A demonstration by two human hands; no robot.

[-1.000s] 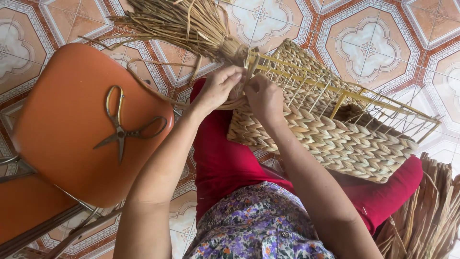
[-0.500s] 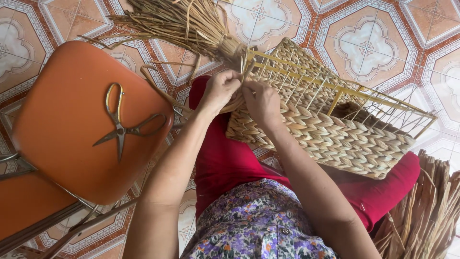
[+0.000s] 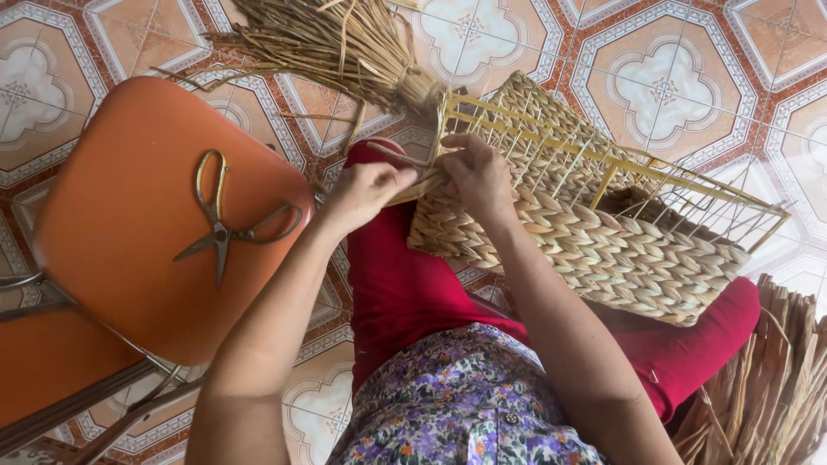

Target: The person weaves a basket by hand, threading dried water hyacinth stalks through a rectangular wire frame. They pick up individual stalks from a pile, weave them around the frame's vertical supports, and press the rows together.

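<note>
Woven basket [image 3: 594,250] between both hands

Illumination: bright, even, diffuse daylight. Shadows soft and faint. Mild glare on floor tiles [image 3: 663,86] at upper right. Focus sharp centrally; slight wide-angle distortion at edges.

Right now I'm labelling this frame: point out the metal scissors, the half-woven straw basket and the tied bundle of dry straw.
metal scissors [image 3: 222,231], head view, pivot.
half-woven straw basket [image 3: 603,258], head view, braided side.
tied bundle of dry straw [image 3: 327,43], head view, loose stalks.
</note>
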